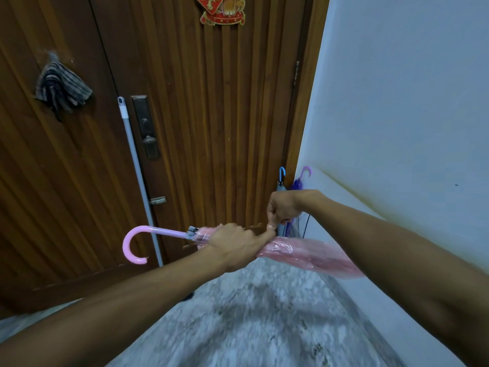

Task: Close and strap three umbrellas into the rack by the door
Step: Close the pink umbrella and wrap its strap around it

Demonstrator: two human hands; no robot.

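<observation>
A mop handle leans on the wooden door at the left, its foot hidden behind the pink umbrella, which is held level above the marble floor with its hooked handle pointing left and its tip cut off by the right forearm. The left hand grips its folded canopy; the right hand, fingers curled, pinches something too small to make out just above. Behind, a blue umbrella and a purple umbrella stand in the door-wall corner, their lower parts hidden.
</observation>
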